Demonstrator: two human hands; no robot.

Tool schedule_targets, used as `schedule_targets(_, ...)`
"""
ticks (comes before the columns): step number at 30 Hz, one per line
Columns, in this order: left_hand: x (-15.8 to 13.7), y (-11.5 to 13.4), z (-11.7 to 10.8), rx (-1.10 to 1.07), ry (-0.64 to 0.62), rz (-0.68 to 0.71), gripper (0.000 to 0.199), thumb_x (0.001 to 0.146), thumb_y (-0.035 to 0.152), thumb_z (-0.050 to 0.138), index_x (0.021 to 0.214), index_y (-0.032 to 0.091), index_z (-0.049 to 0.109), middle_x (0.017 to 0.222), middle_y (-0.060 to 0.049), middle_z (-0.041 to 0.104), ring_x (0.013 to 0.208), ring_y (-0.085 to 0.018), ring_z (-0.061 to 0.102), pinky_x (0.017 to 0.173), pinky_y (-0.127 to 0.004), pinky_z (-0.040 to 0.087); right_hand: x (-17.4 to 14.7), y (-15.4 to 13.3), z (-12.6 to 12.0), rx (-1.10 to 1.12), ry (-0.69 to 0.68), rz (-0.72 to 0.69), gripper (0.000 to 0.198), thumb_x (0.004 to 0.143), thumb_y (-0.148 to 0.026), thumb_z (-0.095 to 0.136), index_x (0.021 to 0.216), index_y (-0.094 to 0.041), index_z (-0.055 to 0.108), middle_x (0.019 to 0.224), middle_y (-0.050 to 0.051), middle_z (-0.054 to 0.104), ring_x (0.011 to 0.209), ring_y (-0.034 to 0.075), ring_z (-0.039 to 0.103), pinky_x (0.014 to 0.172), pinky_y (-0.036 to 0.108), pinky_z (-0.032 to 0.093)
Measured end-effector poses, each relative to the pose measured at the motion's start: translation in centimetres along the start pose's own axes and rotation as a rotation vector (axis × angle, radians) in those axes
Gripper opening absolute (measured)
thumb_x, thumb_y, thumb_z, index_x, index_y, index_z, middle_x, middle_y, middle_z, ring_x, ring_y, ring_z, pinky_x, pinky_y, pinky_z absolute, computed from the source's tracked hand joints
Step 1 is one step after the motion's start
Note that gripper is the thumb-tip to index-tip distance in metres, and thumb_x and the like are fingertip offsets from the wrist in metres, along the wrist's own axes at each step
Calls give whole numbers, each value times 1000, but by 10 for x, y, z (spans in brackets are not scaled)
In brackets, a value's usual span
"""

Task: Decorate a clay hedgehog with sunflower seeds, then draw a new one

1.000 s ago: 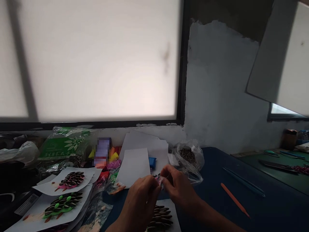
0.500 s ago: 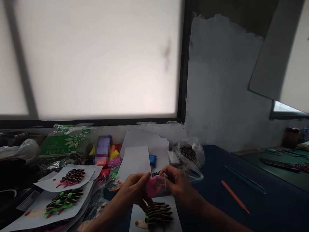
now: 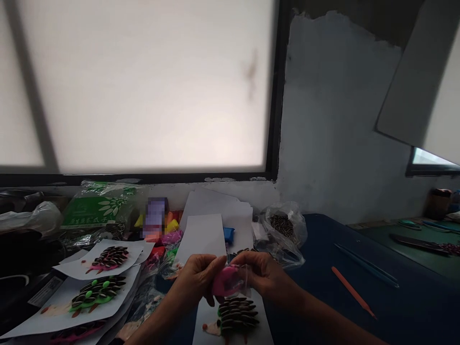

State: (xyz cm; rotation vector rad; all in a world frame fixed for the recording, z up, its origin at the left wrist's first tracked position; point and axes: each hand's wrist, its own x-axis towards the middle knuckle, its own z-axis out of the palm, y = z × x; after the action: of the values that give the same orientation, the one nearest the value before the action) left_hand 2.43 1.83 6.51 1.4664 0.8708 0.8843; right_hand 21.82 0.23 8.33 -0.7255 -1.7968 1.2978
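A: Biggest first?
B: Window [image 3: 154, 86], bright, upper left to centre. Then grey wall [image 3: 334, 120], upper right.
A: Surfaces?
B: Blue table [image 3: 309, 292], bottom centre to lower right. Green table [image 3: 377, 239] beyond it, right edge.
A: Left side?
B: Stack of cards [image 3: 113, 309], lower left; top ones carry hedgehogs, dark spines, one pink-based, one green with green dots. Green bag [image 3: 89, 208] above them, near the window's bottom edge.
A: Centre?
B: White sheets [image 3: 201, 235] below the window, lower centre. Under the hands, bottom centre, one card [image 3: 204, 311] with a dark-spined hedgehog [image 3: 239, 316], pale snout pointing left.
A: Right of the sheets?
B: Clear bag [image 3: 299, 230], mouth open, dark seeds [image 3: 282, 225] inside.
A: Hands?
B: Left hand [image 3: 199, 278], lower centre: fingers closed round the pink clay, thumb on top. Right hand [image 3: 264, 275], just right of it: thumb and fingers pinching the clear wrap at the clay's right side.
A: Small stuff?
B: Blue tool [image 3: 366, 265] and orange stick [image 3: 354, 292], lower right, lying apart on the blue table. Pink clay [image 3: 223, 281], lower centre, held above the card, clear wrap [image 3: 244, 280] around its right end. Blue packet [image 3: 229, 235] on the sheets, above the hands.
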Motion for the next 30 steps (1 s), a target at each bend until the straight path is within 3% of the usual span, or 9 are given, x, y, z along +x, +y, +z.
schedule_targets(6,-1,2,-1,-17,-36,37,58,76,72,65,74,14,66,66,0,64,63,-15,62,66,-27,51,-1,1,1,-14,70,23,43,85,-56,66,84,-13,70,71,2,61,61,11,50,57,24,41)
schedule_targets(10,-1,2,-2,8,-43,46,58,71,71,71,69,13,66,63,0,61,61,-15,57,64,-27,48,-1,1,1,-56,69,79,40,83,-54,69,81,-14,69,67,0,58,59,11,50,55,23,41)
schedule_targets(18,-2,2,3,36,-10,-17,61,68,75,69,62,14,62,54,3,54,53,-13,53,57,-25,45,0,0,-5,-199,14,28,28,82,-41,71,73,-15,66,68,0,59,63,13,54,59,25,43)
schedule_targets(22,2,-5,-3,-9,36,-87,64,67,79,67,70,15,59,56,3,56,52,-15,60,54,-27,50,-1,0,-4,-215,88,29,17,80,-29,71,78,-18,58,70,-3,55,62,12,49,58,24,40)
schedule_targets(27,1,-4,-7,-70,73,-112,69,62,82,68,83,18,57,75,-4,71,66,-23,72,62,-33,57,-1,4,-5,-227,255,39,26,80,-24,66,68,-20,43,66,-5,45,59,11,39,54,24,35)
schedule_targets(30,-3,0,-3,-73,50,-115,66,66,78,69,87,16,61,83,-7,74,73,-24,73,60,-30,57,-2,4,-4,-204,281,-16,27,82,-27,66,66,-20,44,63,-6,41,59,11,37,54,24,35)
